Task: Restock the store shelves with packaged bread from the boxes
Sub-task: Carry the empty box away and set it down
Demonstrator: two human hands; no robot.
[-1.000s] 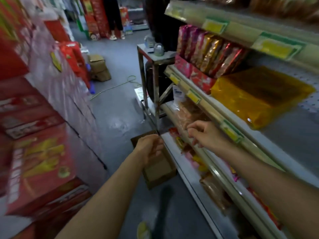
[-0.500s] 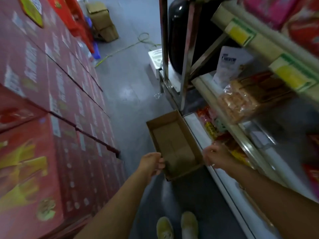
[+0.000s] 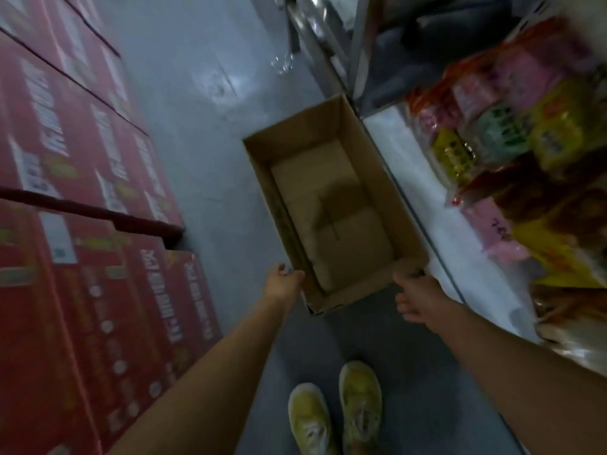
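An open brown cardboard box [image 3: 377, 165] lies on the grey floor in front of me, and its inside shows only bare cardboard. My left hand [image 3: 283, 285] is at the box's near left corner, fingers curled against the outer wall. At the near right corner, my right hand [image 3: 418, 298] grips the rim, fingertips hooked over the edge. Packaged bread and snacks [image 3: 512, 152] in pink, yellow, green and red wrappers lie on the white bottom shelf [image 3: 414, 165] just right of the box.
Stacked red cartons [image 3: 82, 224] wall off the left side of the narrow aisle. Metal rack legs [image 3: 315, 37] stand beyond the box at the top. My yellow shoes [image 3: 335, 412] are on the floor just behind the box.
My view has tipped down from the shelves to the floor. Both hands dropped from shelf height and reached the near corners of the box; the right hand left the shelf edge and took the rim.
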